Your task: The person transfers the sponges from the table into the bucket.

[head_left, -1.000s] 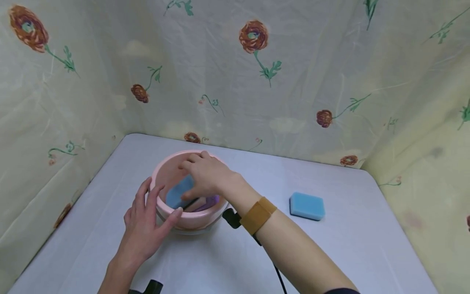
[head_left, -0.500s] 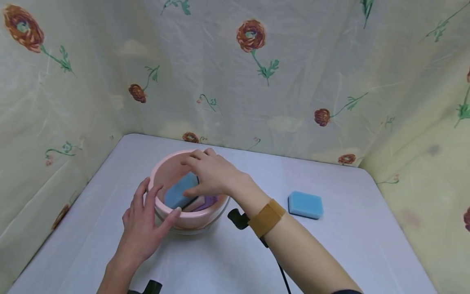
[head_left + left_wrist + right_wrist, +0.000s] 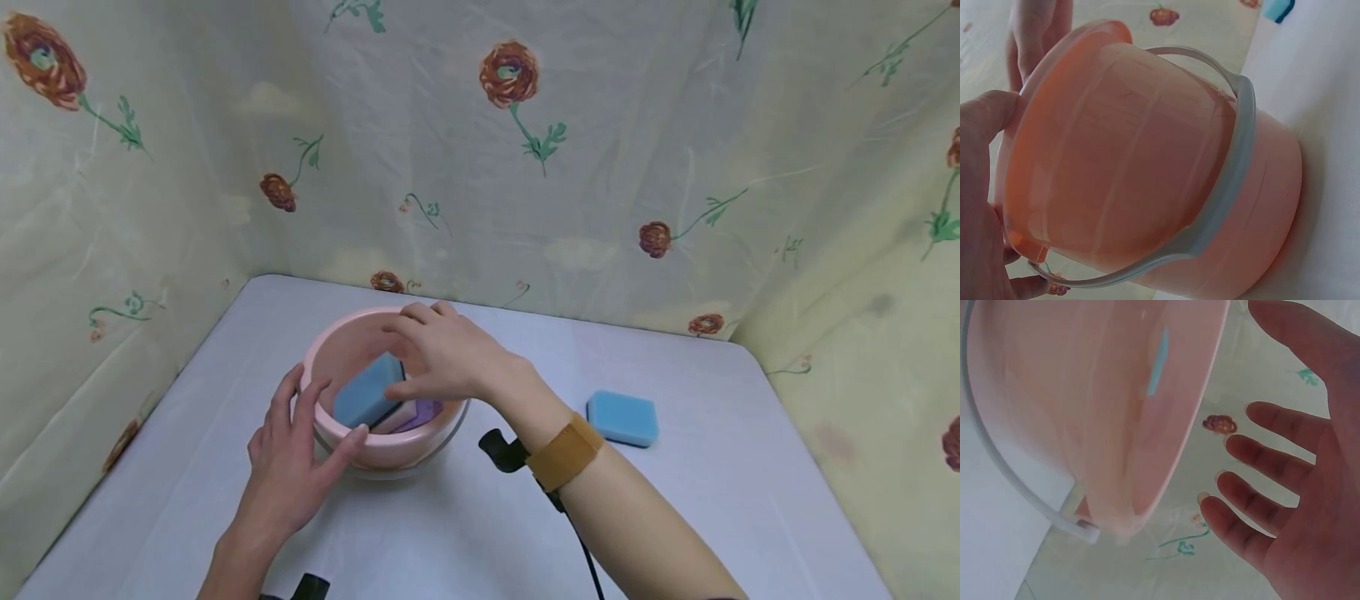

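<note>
Two hands are placed at one pink bucket (image 3: 393,452), which is set on a white tabletop (image 3: 735,475) and used below as the landmark. Bucket's rim is held on its left and near side by the left hand (image 3: 291,462): forefinger is bent over the lip, thumb is laid on the near rim, other fingers are set along the outside. Right hand (image 3: 453,354) is held over the bucket's right side, fingers loosely spread and slightly bent, thumb set well off from them, nothing gripped. In the right wrist view its fingertips are seen apart from the rim.

Inside the bucket, a blue sponge (image 3: 366,396) with a dark edge is tilted against the other contents. Next to it, in the bucket's near right part, a pale pinkish piece (image 3: 395,418) and a purple piece (image 3: 426,412) are lodged; both are partly covered, full shape can't be told. Second blue sponge (image 3: 622,418) is laid flat well to the right of the bucket. Grey handle (image 3: 1216,200) is hung down round the bucket's outer wall. Brown band (image 3: 566,452) is worn on the right wrist, just right of the bucket. Behind the bucket, a floral curtain (image 3: 600,183) is hung
</note>
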`<state>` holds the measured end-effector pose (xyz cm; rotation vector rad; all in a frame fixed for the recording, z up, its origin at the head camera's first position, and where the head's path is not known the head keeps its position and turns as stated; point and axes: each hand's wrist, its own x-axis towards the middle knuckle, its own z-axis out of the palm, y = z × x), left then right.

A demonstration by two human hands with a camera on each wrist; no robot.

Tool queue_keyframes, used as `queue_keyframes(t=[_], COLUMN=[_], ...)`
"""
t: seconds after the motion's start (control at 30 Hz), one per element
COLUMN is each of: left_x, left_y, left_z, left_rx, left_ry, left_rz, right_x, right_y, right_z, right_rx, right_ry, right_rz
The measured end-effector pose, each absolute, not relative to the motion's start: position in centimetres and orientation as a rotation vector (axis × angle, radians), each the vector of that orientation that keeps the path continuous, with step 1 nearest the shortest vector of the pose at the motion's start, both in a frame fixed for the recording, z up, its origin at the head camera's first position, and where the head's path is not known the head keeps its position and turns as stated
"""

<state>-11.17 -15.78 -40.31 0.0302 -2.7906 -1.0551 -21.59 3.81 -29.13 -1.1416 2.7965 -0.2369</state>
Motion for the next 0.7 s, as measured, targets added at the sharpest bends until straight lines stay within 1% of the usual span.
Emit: queue_keyframes(t=[0.3,0.7], left_x=[-11.1,-11.1], left_y=[-15.8,-15.7], left_z=[-40.4,-40.2], left_rx=[0.018,0.043], left_ry=[-2.777,-2.785], left_rz=[-1.061,-1.06], right_x=[-21.4,-21.3], right_y=[5.1,7.2], right_z=[-29.5,-30.0], right_rx=[-1.143,-1.04], right_ry=[2.813,2.847], right_rz=[-0.271,-0.362])
